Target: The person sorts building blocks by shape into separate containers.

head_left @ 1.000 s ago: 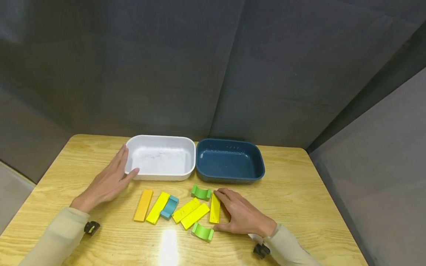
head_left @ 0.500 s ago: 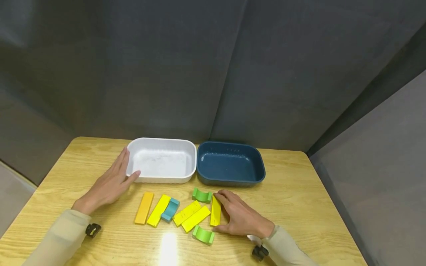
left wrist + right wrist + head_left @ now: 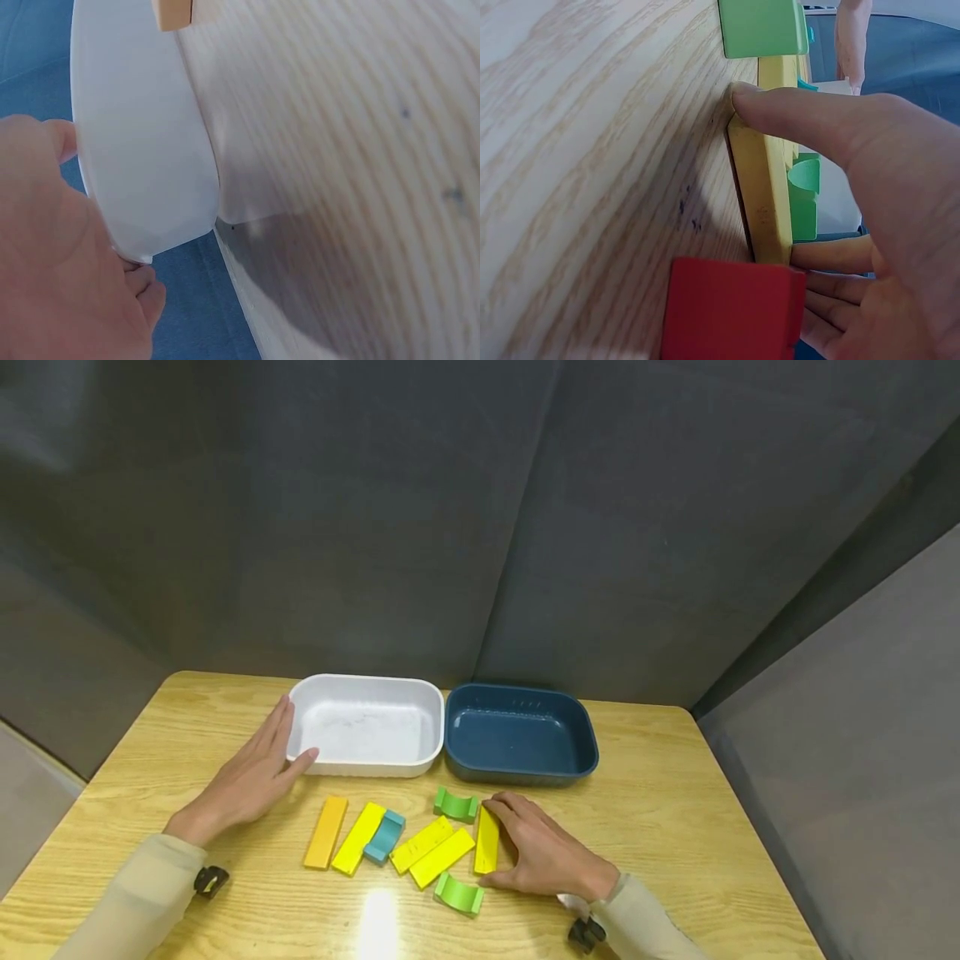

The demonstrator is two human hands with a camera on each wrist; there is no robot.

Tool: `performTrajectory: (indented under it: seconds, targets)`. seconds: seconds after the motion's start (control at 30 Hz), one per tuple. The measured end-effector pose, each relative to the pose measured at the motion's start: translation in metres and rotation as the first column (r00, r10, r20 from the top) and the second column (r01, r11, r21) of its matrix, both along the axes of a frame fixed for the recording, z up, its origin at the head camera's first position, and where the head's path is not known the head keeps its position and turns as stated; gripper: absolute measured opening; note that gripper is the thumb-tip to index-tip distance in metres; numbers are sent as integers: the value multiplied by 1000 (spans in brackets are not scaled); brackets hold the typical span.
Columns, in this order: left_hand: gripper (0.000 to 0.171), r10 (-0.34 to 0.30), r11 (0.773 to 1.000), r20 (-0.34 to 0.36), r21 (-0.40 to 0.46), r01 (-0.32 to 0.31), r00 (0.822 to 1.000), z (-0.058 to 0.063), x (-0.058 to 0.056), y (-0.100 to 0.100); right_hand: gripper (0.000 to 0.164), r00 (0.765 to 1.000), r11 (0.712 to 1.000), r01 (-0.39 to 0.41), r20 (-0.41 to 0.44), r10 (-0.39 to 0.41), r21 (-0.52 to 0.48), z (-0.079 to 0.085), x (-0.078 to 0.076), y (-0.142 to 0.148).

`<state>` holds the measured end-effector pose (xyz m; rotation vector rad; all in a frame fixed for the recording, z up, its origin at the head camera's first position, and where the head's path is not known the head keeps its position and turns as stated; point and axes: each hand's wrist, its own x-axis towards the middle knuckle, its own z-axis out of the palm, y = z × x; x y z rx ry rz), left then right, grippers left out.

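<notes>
My right hand (image 3: 543,852) pinches a yellow plank-shaped block (image 3: 486,843) lengthwise, thumb at the near end and fingers at the far end. A red block (image 3: 731,311) beside it in the right wrist view is hidden under this hand from the head camera. My left hand (image 3: 247,777) rests against the left end of a white tray (image 3: 367,770), fingers fairly straight along its side and thumb at the front rim. Left of the held block lie two more yellow planks (image 3: 441,858), a green arch block (image 3: 456,806) behind them and another green arch block (image 3: 459,895) in front.
A dark blue tray (image 3: 521,777) stands beside the white one at the back of the wooden table (image 3: 675,843). Farther left lie an orange plank (image 3: 326,832), a yellow plank (image 3: 358,839) and a blue arch block (image 3: 385,837). A dark curtain (image 3: 375,527) hangs behind.
The head view shifts slightly, so everything sits a little lower in it. Both hands stay at the same places, the right on the yellow block and the left at the white tray.
</notes>
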<state>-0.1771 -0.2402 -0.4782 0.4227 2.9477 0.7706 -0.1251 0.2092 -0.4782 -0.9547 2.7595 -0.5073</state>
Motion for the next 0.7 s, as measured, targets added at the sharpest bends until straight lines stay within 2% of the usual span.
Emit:
performTrajectory:
  seconds: [0.3,0.7]
  targets:
    - [95,-4,1000,-17,-27,3,1000,-1,0,0,97,999,1000,-3,-33,2,-14,1,2,3]
    - [94,-10,999,-55,-37,8,998,-1,1,1,99,999,1000,17,-33,-18,-23,12,4,6]
